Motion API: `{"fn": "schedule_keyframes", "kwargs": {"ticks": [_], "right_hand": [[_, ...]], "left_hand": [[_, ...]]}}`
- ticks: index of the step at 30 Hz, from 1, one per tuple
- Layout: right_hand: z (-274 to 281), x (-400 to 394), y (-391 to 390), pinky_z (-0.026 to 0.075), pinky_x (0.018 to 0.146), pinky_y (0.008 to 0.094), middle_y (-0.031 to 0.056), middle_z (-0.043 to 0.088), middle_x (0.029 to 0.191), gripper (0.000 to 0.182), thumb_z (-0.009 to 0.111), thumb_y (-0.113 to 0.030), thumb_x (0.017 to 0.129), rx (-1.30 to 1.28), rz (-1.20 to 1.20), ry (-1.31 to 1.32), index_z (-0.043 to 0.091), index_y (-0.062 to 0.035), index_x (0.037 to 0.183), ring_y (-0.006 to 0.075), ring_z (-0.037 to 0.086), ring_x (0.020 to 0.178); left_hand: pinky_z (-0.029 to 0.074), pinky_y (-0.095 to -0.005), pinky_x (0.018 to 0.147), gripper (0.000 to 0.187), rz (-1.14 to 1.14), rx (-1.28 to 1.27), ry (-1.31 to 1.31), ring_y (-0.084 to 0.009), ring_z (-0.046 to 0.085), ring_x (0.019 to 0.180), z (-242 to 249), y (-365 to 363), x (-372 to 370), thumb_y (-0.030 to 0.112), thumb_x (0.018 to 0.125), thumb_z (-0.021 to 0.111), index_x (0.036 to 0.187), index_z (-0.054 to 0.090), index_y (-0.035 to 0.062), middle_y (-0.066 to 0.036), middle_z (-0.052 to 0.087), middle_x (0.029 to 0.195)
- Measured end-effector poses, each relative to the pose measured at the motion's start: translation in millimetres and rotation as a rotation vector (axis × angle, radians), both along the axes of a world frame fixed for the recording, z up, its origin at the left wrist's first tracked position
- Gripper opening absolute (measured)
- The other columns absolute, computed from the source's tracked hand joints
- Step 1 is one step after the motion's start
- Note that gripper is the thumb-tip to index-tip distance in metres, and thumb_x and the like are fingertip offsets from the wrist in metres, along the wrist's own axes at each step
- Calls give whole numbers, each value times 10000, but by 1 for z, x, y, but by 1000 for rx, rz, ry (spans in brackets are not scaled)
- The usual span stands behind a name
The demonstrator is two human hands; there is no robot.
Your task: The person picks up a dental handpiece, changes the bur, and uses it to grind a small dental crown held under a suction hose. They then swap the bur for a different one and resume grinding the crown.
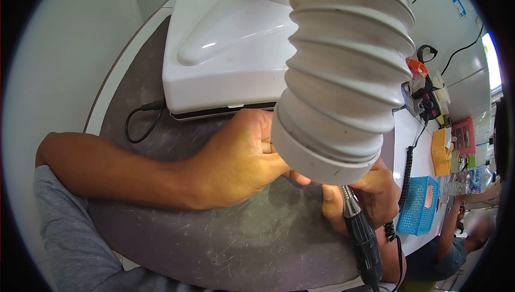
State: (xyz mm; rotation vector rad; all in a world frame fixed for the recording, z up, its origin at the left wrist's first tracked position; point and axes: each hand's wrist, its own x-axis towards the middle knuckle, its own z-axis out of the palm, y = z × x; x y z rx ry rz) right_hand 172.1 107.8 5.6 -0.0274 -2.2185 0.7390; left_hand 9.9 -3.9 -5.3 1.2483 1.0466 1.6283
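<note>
My right hand [380, 198] grips a rotary handpiece [365, 241], black at the body with a metal front end. The handpiece slants up under the mouth of a white corrugated hose [346, 72], which hides its tip. My left hand [238, 163] is closed, its fingers curled and reaching behind the hose's rim. Whatever those fingertips pinch is covered by the hose. Both hands are close together just above the grey scratched tabletop [257, 249].
Behind the hands stands a white machine [225, 50] with a black cable [140, 123] at its left. On the right are a blue basket [417, 206], a yellow basket [441, 151], a pink basket [464, 136] and a water bottle [475, 180]. Another person [448, 257] sits beyond them.
</note>
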Motion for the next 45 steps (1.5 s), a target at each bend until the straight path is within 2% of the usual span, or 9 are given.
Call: {"fn": "schedule_keyframes", "kwargs": {"ticks": [2, 5, 8, 18, 24, 29, 39, 41, 45], "right_hand": [[0, 0, 0, 555, 663, 303, 161, 646, 800, 287, 738, -15, 708, 31, 21, 7, 548, -14, 923, 287, 676, 840], [2, 2, 2, 555, 657, 300, 158, 645, 798, 298, 744, -11, 699, 8, 12, -72, 548, -14, 923, 287, 677, 836], [-1, -1, 0, 556, 646, 298, 161, 645, 794, 300, 743, -10, 697, 26, 29, 22, 548, -11, 925, 286, 679, 823], [0, 3, 1, 557, 643, 307, 155, 630, 793, 325, 747, -8, 693, -3, -51, 5, 533, -10, 938, 308, 677, 831], [-2, -2, 1, 558, 656, 314, 159, 624, 806, 327, 750, -23, 706, 83, -29, 19, 524, -17, 942, 317, 675, 835], [0, -3, -1, 555, 662, 299, 145, 632, 804, 314, 734, 10, 715, 70, -6, 10, 524, -15, 947, 298, 677, 838], [-1, -3, 0, 552, 656, 296, 136, 637, 799, 329, 742, 14, 704, 62, 69, 26, 534, -15, 957, 294, 679, 818], [-4, -1, 0, 552, 639, 292, 138, 637, 801, 329, 738, 22, 702, 33, -40, 17, 536, -17, 959, 285, 681, 808], [-2, -5, 0, 554, 631, 292, 141, 636, 800, 324, 736, 16, 706, 51, 50, 66, 536, -15, 959, 278, 682, 802]], "left_hand": [[520, -244, 710, 127, 50, 97, 73, -123, 619, 763, -1, 1, 0, 14, 865, 545, 966, 582, -54, -95, 648, 860], [520, -244, 710, 122, 13, 26, 17, -123, 618, 767, -1, 0, 0, 17, 866, 546, 960, 582, -52, -93, 647, 859], [518, -245, 712, 115, 27, 35, 62, -124, 617, 766, -1, -1, 0, 14, 868, 541, 954, 582, -50, -92, 646, 853], [516, -256, 717, 142, 21, 34, 18, -134, 617, 773, -2, 1, 0, 22, 867, 560, 991, 567, -47, -94, 641, 888], [528, -250, 735, 180, 19, 124, 20, -136, 625, 807, -5, 3, 1, 11, 856, 567, 1026, 561, -47, -100, 643, 924], [533, -247, 729, 182, -36, -43, -77, -136, 627, 798, 3, -1, 0, -11, 849, 561, 1025, 560, -53, -103, 645, 911], [529, -243, 718, 143, -20, -41, 7, -129, 619, 776, 5, -2, -2, -7, 856, 555, 990, 563, -59, -93, 636, 855], [533, -244, 721, 149, -78, -173, -113, -129, 620, 784, 10, -3, -3, -5, 862, 550, 1002, 562, -54, -96, 636, 877], [539, -244, 724, 154, -25, -36, -114, -131, 623, 795, 2, 0, 1, -2, 867, 544, 1013, 562, -47, -100, 635, 908]]}}
